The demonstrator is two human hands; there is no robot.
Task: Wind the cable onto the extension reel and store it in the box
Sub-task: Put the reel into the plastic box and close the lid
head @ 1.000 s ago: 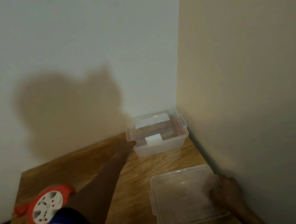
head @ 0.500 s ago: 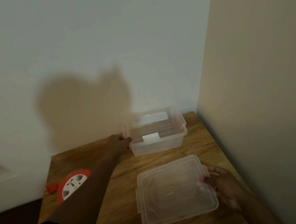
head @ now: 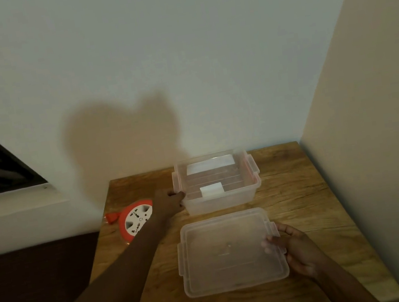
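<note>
Head view: extension reel [head: 136,219] flat, socket face up, plug [head: 111,217] pointing left.

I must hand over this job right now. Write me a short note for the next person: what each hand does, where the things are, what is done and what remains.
Left hand: stretched out, gripping the left rim of the box.
Right hand: holding the right edge of the lid, which lies flat on the table in front of the box.
Reel: orange and white, on the table left of the box, partly hidden behind the left arm. No loose cable is seen, so it looks wound, though part is hidden.
Done: box open, lid off.
Left: put the reel in the box, then probably close the lid.
</note>
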